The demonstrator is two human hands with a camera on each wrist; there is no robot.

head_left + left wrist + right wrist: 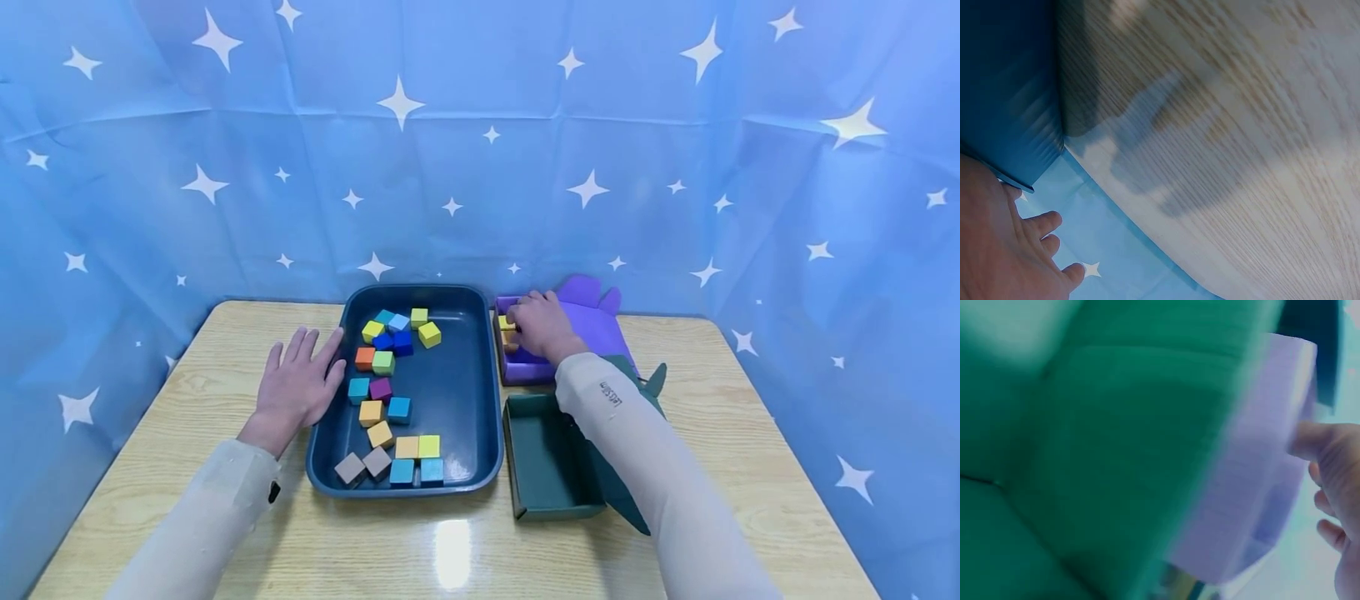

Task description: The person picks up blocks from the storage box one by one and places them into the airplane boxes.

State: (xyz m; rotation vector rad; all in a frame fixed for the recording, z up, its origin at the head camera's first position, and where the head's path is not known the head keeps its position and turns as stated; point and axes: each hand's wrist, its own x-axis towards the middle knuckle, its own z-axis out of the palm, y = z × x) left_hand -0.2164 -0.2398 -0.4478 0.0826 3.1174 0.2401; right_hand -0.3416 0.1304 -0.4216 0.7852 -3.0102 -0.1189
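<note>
My left hand (pixel 296 387) lies with fingers spread at the left rim of a dark blue tray (pixel 468 383); in the left wrist view its fingers (pixel 1047 222) stay apart beside the tray wall. Cubes of several colours lie mostly in the tray's left half, among them an orange-red cube (pixel 364 359) and a purple cube (pixel 381 389). Over a purple box (pixel 525 372), my right hand (pixel 542 323) reaches down with bent fingers. A yellow cube (pixel 507 322) and an orange cube (pixel 509 340) sit at its left wall, right by the fingertips; I cannot tell whether they grip the orange one.
In front of the purple box stands a dark green box (pixel 547 450), its lid folded out to the right under my right forearm. The purple lid (pixel 596 325) also lies open rightward. A blue star-printed cloth (pixel 480 183) hangs behind the wooden table (pixel 360 550).
</note>
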